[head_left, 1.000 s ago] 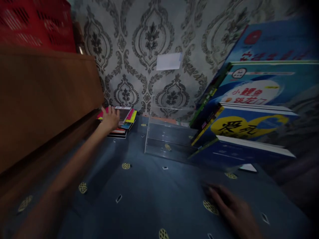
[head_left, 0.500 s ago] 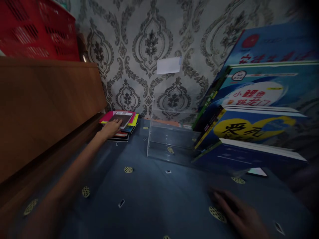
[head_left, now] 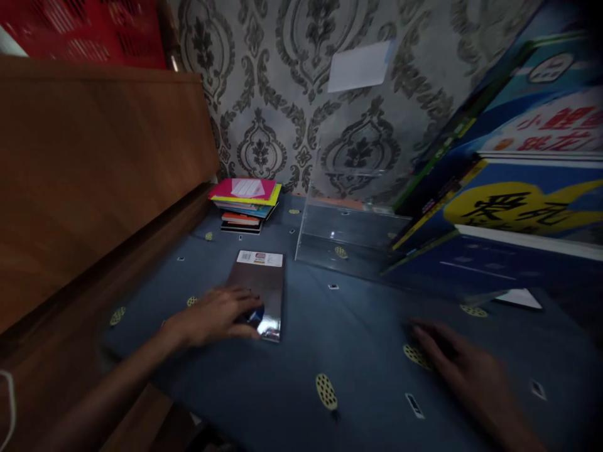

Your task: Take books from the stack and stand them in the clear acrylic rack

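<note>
Two bare hands are down on the blue cloth point(head_left: 292, 370) as we look over our work. Our left hand point(head_left: 217, 316) lies flat with fingers loosely spread across the near end of a dark, glossy book point(head_left: 261, 289), pressing on its cover rather than gripping it; the book's white label strip faces away from us. Our right hand point(head_left: 464, 370) rests palm-down on the cloth, well to the right of the dark book, fingers slightly parted and holding nothing, though it is blurred. Beyond the dark book, against the patterned wallpaper point(head_left: 282, 81), sits a small stack of books point(head_left: 245, 204) with a pink cover on top. To the right of the dark book and a little farther back stands a clear acrylic stand point(head_left: 348, 232). Further right of the dark book, large blue picture books point(head_left: 513, 207) lean in a tilted row. To the left of the dark book runs a brown wooden panel point(head_left: 94, 169), with a red crate point(head_left: 94, 31) above it. A white card point(head_left: 360, 66) is stuck on the wallpaper.
</note>
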`<state>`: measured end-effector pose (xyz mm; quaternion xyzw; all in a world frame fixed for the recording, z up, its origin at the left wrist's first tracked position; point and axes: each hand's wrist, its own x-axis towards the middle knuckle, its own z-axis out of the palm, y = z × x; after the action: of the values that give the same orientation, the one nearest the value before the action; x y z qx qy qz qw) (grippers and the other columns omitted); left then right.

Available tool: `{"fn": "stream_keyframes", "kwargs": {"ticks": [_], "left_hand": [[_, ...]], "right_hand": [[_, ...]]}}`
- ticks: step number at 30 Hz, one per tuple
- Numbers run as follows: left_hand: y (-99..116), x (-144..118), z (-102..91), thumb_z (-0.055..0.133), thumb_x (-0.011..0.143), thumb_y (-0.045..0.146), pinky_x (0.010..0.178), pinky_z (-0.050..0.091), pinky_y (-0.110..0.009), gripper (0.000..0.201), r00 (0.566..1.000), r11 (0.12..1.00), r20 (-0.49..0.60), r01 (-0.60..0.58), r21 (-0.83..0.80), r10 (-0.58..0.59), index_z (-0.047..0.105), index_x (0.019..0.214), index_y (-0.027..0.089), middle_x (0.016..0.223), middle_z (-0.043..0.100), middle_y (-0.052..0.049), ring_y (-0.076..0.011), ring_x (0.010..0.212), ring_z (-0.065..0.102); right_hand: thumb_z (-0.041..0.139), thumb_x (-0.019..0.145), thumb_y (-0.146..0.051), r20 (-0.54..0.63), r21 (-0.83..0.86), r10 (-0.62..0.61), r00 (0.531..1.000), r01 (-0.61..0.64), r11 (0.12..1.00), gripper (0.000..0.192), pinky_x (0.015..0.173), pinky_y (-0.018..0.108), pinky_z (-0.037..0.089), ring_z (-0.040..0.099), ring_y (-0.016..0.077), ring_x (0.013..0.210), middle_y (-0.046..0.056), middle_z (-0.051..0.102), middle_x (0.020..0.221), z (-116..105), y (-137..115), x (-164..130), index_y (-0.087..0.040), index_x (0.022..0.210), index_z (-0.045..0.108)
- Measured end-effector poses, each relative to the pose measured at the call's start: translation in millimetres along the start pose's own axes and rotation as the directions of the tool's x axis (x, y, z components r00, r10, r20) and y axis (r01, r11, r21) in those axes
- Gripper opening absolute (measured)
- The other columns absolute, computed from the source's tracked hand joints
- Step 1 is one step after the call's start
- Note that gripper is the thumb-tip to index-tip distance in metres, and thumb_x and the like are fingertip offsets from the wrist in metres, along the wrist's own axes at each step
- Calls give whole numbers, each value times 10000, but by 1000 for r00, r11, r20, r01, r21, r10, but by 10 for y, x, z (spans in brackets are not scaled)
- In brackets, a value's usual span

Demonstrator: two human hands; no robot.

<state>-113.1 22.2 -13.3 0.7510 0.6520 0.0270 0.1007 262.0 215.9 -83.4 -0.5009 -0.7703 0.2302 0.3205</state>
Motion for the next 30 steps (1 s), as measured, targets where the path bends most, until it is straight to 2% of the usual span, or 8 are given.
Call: {"fn": "stream_keyframes", "kwargs": {"ticks": [3, 5, 8, 14, 18, 21, 25, 30], "left_hand": [[-332, 154, 90, 477, 1008, 459, 1143, 411, -439, 472, 981, 987, -103, 163, 7, -161, 509, 1433, 255, 1544, 465, -109, -263, 1413, 463], [-551, 300, 224, 466, 1013, 426, 1190, 340, -473, 537, 954, 967, -160, 256, 2, -253, 407, 1500, 207, 1594, 372, -156, -273, 1472, 371], [-687, 423, 440, 402, 1030, 429, 1216, 290, -477, 582, 943, 959, -176, 282, -30, -283, 309, 1545, 175, 1631, 280, -174, -271, 1513, 281], [-285, 293, 648, 372, 1032, 451, 1224, 277, -482, 611, 967, 982, -175, 183, -42, -187, 255, 1564, 176, 1651, 225, -171, -279, 1538, 199], [61, 256, 649, 414, 1022, 434, 1219, 268, -531, 556, 968, 993, -231, 113, 36, -102, 362, 1497, 150, 1586, 369, -189, -300, 1519, 262], [154, 282, 601, 397, 1025, 314, 1187, 332, -516, 419, 961, 994, -268, 84, 69, -63, 452, 1407, 153, 1489, 497, -177, -289, 1450, 398], [112, 307, 555, 354, 974, 138, 1117, 435, -447, 383, 954, 997, -292, 73, 12, -66, 494, 1329, 160, 1389, 579, -151, -251, 1325, 535], [87, 310, 582, 370, 972, 153, 1112, 436, -467, 346, 948, 996, -307, 90, -13, -89, 518, 1284, 169, 1391, 575, -155, -262, 1318, 538]], "right_hand": [[544, 763, -643, 104, -8, -3, 995, 4, 1000, 413, 612, 439, 616, 747, 313, 724, 67, 792, 853, 11, 33, -20, -291, 885, 722], [528, 775, -659, 94, -27, -18, 995, 21, 999, 431, 651, 467, 618, 745, 319, 748, 73, 788, 867, 29, 49, -35, -288, 886, 715], [521, 800, -633, 92, -23, -70, 993, 73, 997, 413, 668, 465, 617, 736, 304, 726, 68, 783, 860, 84, 13, -51, -283, 894, 720], [488, 912, -479, 174, 49, -309, 935, 305, 951, 311, 759, 429, 615, 736, 265, 822, 52, 779, 915, 364, -434, -41, -278, 959, 722], [447, 982, -319, 243, 168, -575, 782, 550, 818, 292, 916, 457, 581, 706, 254, 1013, 82, 759, 1061, 737, -931, -81, -241, 1086, 709], [448, 986, -271, 292, 188, -678, 675, 655, 732, 337, 1030, 520, 523, 634, 279, 1207, 124, 688, 1286, 1056, -1268, -132, -203, 1249, 648], [440, 984, -254, 413, 121, -680, 606, 703, 701, 446, 1176, 569, 374, 453, 306, 1416, 204, 535, 1473, 1340, -1538, -148, -113, 1395, 538], [474, 987, -288, 483, 57, -649, 588, 718, 693, 477, 1206, 567, 320, 400, 306, 1453, 204, 505, 1502, 1369, -1487, -89, -94, 1422, 505]]}}
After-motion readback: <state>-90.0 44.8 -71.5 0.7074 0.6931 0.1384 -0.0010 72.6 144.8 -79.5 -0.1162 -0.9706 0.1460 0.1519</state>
